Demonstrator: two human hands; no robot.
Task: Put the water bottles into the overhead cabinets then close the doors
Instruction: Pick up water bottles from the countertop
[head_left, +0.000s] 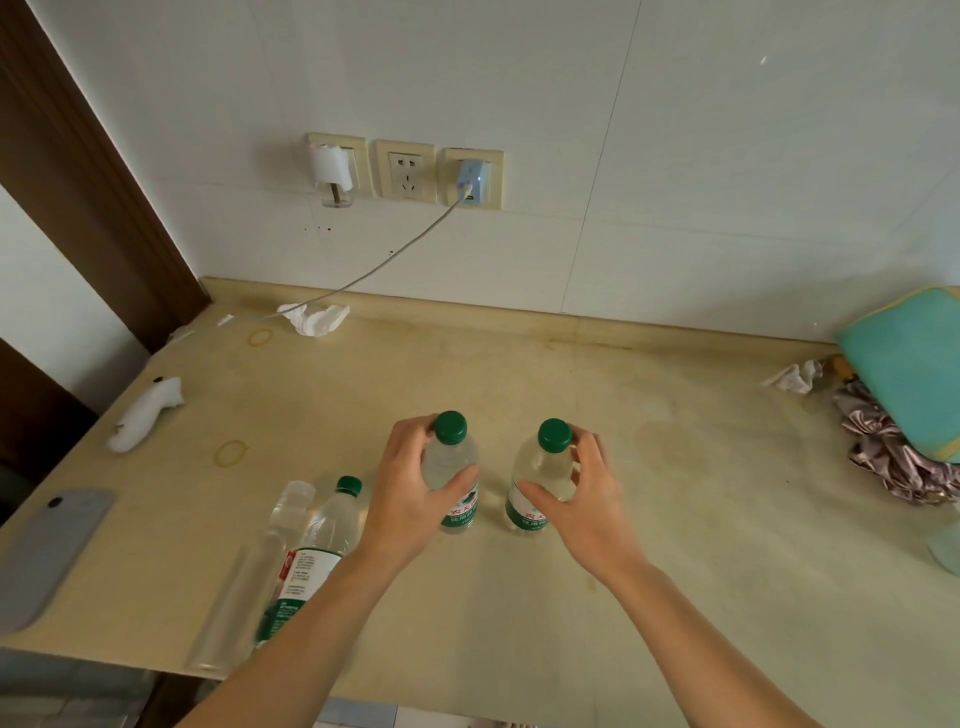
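Both your forearms reach in from the bottom edge and converge toward the middle of the countertop (675, 519). Your left hand (415, 493) comes in from about 7 o'clock, thumb curled across the front of the left small bottle (457, 467) and fingers wrapped round its far side just under the green cap. Your right hand (587, 499) comes in from about 5 o'clock and mirrors it, thumb on the near face of the right small bottle (535, 478), fingers curved round the shoulder beside the cap. So each hand is closed round its own bottle, high on the body.

Both small bottles stand upright on the counter at centre, long axis vertical, green caps toward you and slightly toward 12 o'clock, side by side with a clear gap between them. Their green-and-white labels face you.

At about 8 o'clock from them, a larger green-capped bottle (322, 540) stands partly behind your left forearm, and just to its left is a clear-capped bottle (275, 545); I cannot tell whether the two touch.

Further out: a grey phone (52, 551) at 9 o'clock near the edge, two yellow rubber bands (231, 453), crumpled tissue (314, 318) at the back wall, and a teal cloth (909, 364) at 3 o'clock.
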